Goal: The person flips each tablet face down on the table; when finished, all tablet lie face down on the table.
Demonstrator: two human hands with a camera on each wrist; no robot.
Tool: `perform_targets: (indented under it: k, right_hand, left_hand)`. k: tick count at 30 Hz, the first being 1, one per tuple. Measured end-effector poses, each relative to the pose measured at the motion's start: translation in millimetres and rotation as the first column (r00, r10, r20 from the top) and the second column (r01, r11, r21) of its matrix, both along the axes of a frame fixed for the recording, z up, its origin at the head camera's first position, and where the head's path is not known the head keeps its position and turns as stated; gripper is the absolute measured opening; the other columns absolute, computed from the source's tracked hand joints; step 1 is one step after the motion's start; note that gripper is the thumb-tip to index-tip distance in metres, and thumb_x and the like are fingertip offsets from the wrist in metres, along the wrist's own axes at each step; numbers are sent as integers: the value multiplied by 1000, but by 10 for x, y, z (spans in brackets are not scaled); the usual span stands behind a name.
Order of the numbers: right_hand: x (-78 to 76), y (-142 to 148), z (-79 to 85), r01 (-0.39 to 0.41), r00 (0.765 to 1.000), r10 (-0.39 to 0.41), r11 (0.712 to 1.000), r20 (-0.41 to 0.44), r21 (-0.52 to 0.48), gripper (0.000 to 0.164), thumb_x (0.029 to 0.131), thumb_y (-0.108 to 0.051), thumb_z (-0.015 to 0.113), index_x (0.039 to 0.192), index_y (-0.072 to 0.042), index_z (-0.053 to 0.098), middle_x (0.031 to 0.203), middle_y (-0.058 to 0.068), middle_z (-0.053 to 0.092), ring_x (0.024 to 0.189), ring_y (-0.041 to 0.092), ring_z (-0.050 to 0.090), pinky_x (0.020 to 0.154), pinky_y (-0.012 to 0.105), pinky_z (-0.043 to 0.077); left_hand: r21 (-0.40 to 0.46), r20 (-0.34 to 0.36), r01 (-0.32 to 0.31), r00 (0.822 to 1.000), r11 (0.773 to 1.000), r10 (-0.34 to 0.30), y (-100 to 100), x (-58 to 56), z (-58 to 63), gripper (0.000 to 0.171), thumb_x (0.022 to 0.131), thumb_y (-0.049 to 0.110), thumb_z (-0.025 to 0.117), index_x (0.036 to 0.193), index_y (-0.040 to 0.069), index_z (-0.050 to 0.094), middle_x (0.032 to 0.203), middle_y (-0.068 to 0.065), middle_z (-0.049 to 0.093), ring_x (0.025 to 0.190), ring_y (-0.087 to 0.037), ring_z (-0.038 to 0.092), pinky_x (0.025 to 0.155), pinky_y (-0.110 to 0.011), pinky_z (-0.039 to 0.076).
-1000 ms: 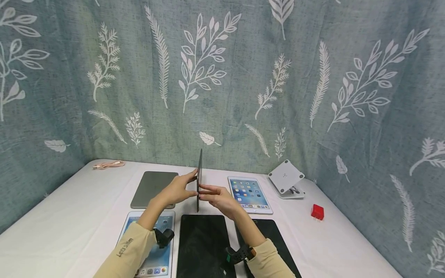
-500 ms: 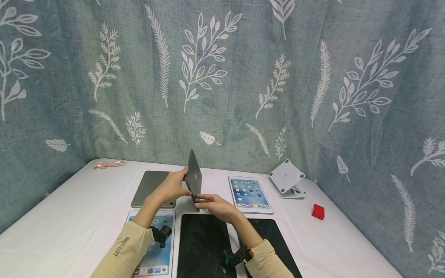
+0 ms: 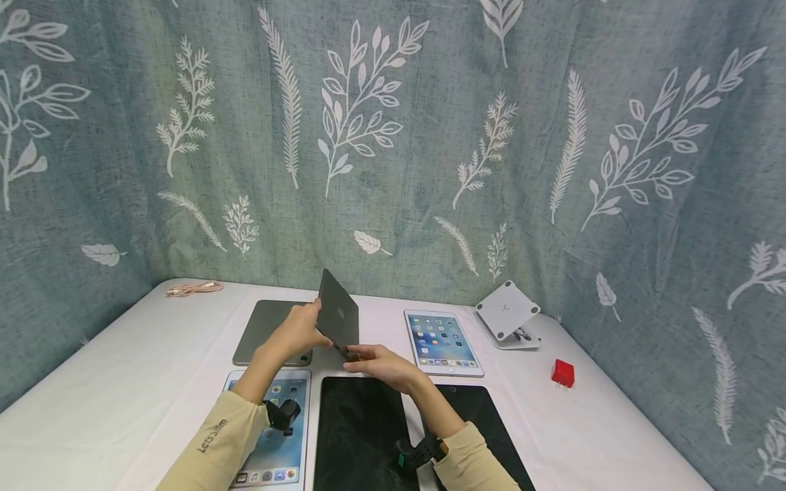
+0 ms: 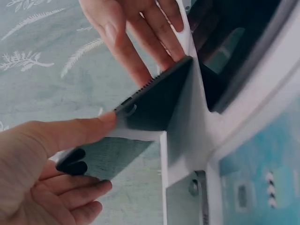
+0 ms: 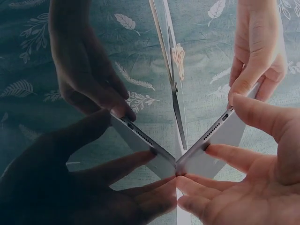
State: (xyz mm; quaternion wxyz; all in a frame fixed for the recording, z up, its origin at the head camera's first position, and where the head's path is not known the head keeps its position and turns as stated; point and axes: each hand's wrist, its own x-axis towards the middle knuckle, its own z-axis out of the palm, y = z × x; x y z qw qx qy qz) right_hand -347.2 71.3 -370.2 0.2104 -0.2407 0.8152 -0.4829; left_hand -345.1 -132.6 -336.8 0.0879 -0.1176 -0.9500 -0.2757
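Observation:
A dark grey tablet [image 3: 340,315] is held tilted above the table, its back with a small logo toward the head camera. My left hand [image 3: 293,332] grips its left edge; in the left wrist view the thumb [image 4: 93,129] lies on the back near the edge, with fingers below. My right hand [image 3: 383,365] touches the lower right part with fairly straight fingers. They reach behind the tablet in the left wrist view, where the right thumb [image 4: 111,33] stands apart from it. The right wrist view shows the port and speaker holes along its edge [image 5: 220,124].
Lying on the white table [image 3: 117,361] are a second grey tablet [image 3: 260,334], two lit tablets [image 3: 291,436] [image 3: 443,341], and two black-screened tablets [image 3: 362,429] [image 3: 482,423]. A coiled cable [image 3: 193,288], a metal stand [image 3: 508,314] and a red charger [image 3: 562,373] sit farther out.
The tablet has turned from edge-on to tilted, bringing its back into view. My left hand has moved left with its edge, and my right hand has shifted slightly down and left.

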Motion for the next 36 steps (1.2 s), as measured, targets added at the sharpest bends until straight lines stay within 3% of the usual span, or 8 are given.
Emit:
perform_targets:
  k: [8, 14, 19, 21, 24, 29, 36]
  right_hand:
    - [-15, 17, 9, 78, 992, -68, 993, -108, 92, 51, 95, -23, 58, 137, 6, 48, 140, 24, 49, 128, 35, 48, 105, 51, 41]
    - [-46, 76, 25, 132, 975, -95, 975, -203, 179, 44, 94, -24, 60, 127, 4, 59, 132, 22, 57, 122, 36, 53, 100, 49, 45]
    - [-77, 133, 45, 162, 965, -105, 960, -242, 228, 35, 92, -24, 61, 114, 2, 69, 122, 19, 65, 116, 34, 58, 95, 46, 49]
    - [-87, 158, 55, 172, 961, -108, 955, -254, 243, 34, 91, -25, 61, 110, 1, 71, 119, 19, 66, 113, 33, 60, 93, 45, 50]
    - [-96, 191, 72, 174, 956, -98, 949, -276, 264, 33, 91, -25, 61, 108, 2, 71, 115, 19, 68, 111, 33, 61, 91, 44, 51]
    - [-96, 228, 89, 181, 950, -91, 940, -299, 289, 33, 91, -24, 61, 108, 3, 71, 112, 19, 69, 109, 32, 62, 89, 42, 52]
    - [-87, 246, 100, 185, 949, -84, 930, -305, 318, 34, 91, -24, 62, 108, 3, 71, 112, 19, 69, 110, 34, 62, 90, 45, 52]
  left_hand:
    - [-16, 25, -24, 999, 1000, 24, 7, -36, -96, 87, 76, 22, 82, 139, -16, 36, 134, -34, 49, 121, -46, 51, 98, -52, 46]
    - [-20, 53, 4, 999, 1000, -3, -3, -81, -221, 81, 78, 25, 80, 136, -16, 40, 134, -34, 49, 122, -46, 51, 98, -52, 46]
    - [-1, 63, 50, 997, 999, -50, -17, -103, -321, 57, 77, 23, 81, 116, -12, 57, 105, -23, 65, 93, -33, 64, 79, -43, 53]
    - [14, 72, 67, 995, 998, -67, -10, -106, -344, 45, 77, 22, 81, 104, -7, 60, 91, -16, 64, 79, -25, 62, 69, -38, 50]
    - [26, 83, 84, 993, 996, -86, 8, -97, -349, 36, 77, 20, 80, 96, -4, 60, 83, -11, 62, 72, -19, 57, 64, -34, 47]
    - [-19, 98, 102, 990, 995, -100, 41, -93, -361, 35, 78, 20, 80, 94, -4, 60, 82, -11, 61, 73, -20, 58, 65, -35, 48]
    - [-56, 107, 73, 992, 996, -67, 79, -95, -388, 44, 75, 20, 82, 103, -7, 61, 90, -14, 64, 82, -25, 62, 73, -40, 52]
